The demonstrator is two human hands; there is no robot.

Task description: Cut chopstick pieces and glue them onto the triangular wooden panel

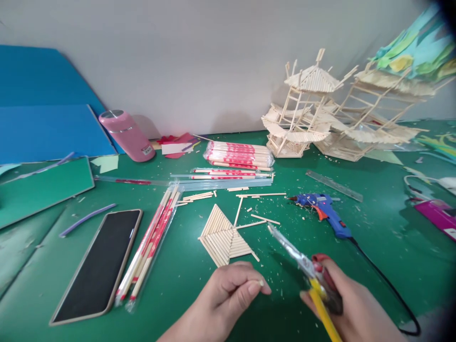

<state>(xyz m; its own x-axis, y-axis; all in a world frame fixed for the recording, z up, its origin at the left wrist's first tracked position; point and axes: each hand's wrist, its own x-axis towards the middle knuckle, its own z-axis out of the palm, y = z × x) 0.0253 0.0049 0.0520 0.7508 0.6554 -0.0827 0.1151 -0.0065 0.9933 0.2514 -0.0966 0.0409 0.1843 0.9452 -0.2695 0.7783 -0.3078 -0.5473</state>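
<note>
My left hand [235,289] is closed in a pinch at the front of the table, with the pale end of a short wooden stick [261,283] showing between thumb and forefinger. My right hand [345,299] grips scissors [295,251] with dark red handles and a yellow part. Their silver blades point up and left, apart from my left hand. Just beyond my left hand lies a flat panel [221,237] of glued sticks, with bare stick spokes on its right side. Loose cut sticks [265,219] lie near the blade tips.
A blue glue gun [326,211] lies at right, its black cord trailing forward. Left are a phone [98,266] and wrapped chopsticks [151,242]. Behind are a chopstick bundle [238,154], a pink bottle [128,135], a ruler [335,185] and stick-built pavilion models [302,109].
</note>
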